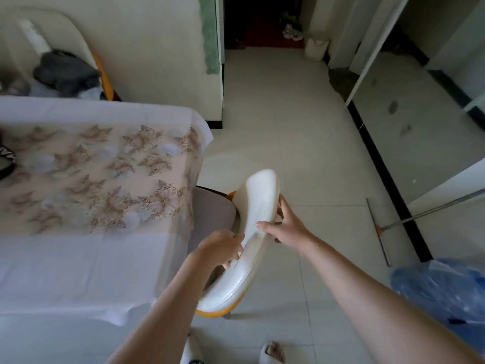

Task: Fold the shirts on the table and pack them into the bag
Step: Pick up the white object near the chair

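Note:
A table [86, 258] under a white cloth with a flower print fills the left side. A chair with a white curved backrest [259, 203] and grey seat [212, 214] stands at the table's right edge. My left hand [223, 245] grips the backrest's lower part. My right hand [280, 227] grips its upper edge, thumb over the front. A dark striped piece of clothing [6, 161] shows only partly at the table's far left edge. No bag is plainly visible.
A second chair [65, 72] behind the table holds grey and pale clothes. A blue plastic cover [443, 287] lies at the right. A floor squeegee [383, 229] leans on the tiles. A doorway [262, 22] opens ahead. My slippered feet [273, 352] are below.

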Demonstrator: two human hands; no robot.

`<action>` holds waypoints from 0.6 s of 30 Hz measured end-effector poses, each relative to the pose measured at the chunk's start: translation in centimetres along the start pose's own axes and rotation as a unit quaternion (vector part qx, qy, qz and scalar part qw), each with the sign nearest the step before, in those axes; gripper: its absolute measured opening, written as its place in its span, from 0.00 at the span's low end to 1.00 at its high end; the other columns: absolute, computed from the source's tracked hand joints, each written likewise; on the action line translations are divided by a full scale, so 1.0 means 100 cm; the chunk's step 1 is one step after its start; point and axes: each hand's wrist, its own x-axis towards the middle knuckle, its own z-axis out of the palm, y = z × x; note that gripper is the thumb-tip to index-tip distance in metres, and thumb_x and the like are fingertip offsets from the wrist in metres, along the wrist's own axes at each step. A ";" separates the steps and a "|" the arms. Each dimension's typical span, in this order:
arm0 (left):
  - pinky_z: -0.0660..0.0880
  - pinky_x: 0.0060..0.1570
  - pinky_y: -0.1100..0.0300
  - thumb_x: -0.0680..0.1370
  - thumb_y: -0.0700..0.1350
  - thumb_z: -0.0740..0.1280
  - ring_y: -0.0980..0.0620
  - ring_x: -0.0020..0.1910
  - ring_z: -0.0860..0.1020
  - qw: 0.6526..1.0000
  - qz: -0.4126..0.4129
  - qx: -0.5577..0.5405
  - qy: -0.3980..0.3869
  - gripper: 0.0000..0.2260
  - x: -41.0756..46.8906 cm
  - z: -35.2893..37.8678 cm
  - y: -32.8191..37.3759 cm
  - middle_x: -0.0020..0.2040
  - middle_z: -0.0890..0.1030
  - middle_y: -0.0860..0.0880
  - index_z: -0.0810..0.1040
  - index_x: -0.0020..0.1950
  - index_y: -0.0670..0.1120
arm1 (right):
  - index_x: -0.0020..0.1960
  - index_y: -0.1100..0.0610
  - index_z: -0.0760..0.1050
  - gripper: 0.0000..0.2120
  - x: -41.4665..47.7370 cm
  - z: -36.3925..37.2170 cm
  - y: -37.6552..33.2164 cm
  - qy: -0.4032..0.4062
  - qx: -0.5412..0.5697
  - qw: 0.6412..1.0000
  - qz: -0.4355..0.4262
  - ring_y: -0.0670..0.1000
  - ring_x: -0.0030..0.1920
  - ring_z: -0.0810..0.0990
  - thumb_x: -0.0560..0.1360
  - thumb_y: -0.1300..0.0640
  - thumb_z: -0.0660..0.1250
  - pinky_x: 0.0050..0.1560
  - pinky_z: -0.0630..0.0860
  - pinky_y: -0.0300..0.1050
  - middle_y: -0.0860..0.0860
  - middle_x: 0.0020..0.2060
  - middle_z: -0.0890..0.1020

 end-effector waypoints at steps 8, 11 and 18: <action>0.58 0.72 0.52 0.78 0.55 0.63 0.51 0.72 0.63 0.856 0.364 0.341 0.136 0.17 0.078 -0.027 0.116 0.68 0.73 0.53 0.77 0.65 0.53 | 0.70 0.34 0.54 0.49 -0.022 0.063 0.032 -0.005 0.086 0.995 0.045 0.42 0.59 0.78 0.58 0.46 0.79 0.61 0.76 0.44 0.41 0.61 0.78; 0.55 0.71 0.51 0.75 0.56 0.62 0.55 0.73 0.61 0.831 0.362 0.409 0.106 0.12 0.100 -0.035 0.096 0.64 0.74 0.58 0.81 0.52 0.55 | 0.68 0.32 0.53 0.46 -0.014 0.064 0.029 -0.007 0.093 0.994 0.056 0.42 0.55 0.80 0.61 0.50 0.77 0.54 0.77 0.40 0.41 0.57 0.80; 0.53 0.73 0.45 0.76 0.56 0.58 0.56 0.73 0.59 0.850 0.341 0.380 0.130 0.14 0.141 -0.092 0.076 0.67 0.73 0.58 0.80 0.53 0.56 | 0.68 0.34 0.63 0.39 0.037 0.074 -0.011 -0.009 0.085 0.996 0.014 0.45 0.57 0.81 0.63 0.48 0.77 0.57 0.77 0.45 0.40 0.57 0.82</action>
